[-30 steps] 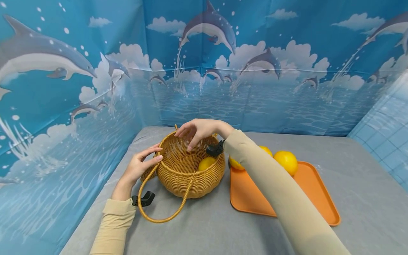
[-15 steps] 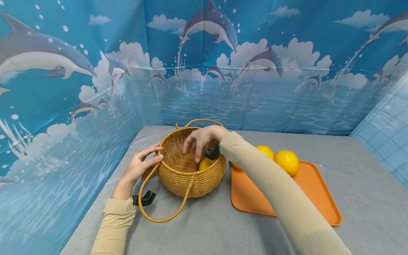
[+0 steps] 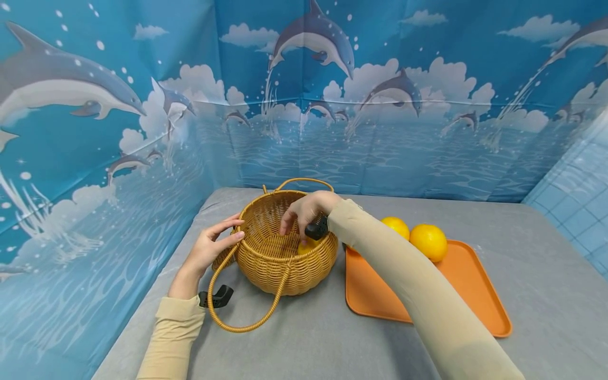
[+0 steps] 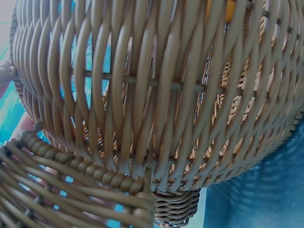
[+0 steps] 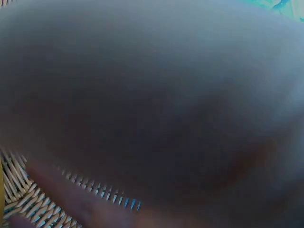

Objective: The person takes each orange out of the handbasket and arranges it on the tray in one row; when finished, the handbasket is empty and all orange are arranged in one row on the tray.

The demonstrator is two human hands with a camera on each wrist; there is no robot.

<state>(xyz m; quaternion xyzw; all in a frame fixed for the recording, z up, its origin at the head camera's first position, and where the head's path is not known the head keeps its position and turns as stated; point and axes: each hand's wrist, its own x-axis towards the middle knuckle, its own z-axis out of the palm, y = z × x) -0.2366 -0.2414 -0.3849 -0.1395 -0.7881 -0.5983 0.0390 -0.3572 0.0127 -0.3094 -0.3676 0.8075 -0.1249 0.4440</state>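
Observation:
A round wicker basket stands uncovered, its lid hanging at the left side; the lid also shows in the left wrist view. My left hand holds the basket's rim, with the thumb and a finger reaching over it. Inside the basket my right hand hangs with fingers loosely bent and pointing down. Its thumb is at a yellow-orange round fruit, like an orange, on the basket's right side. Whether the thumb touches the fruit, I cannot tell. The right wrist view is mostly covered by a dark blur.
An orange tray lies right of the basket, under my right sleeve. Two similar round fruits show at its back edge, and a third is mostly hidden by the sleeve. One basket handle droops forward onto the grey table.
My right hand has come down from above the rim into the basket, towards the fruit on its right side. The far handle has come into sight. The left hand stays on the rim.

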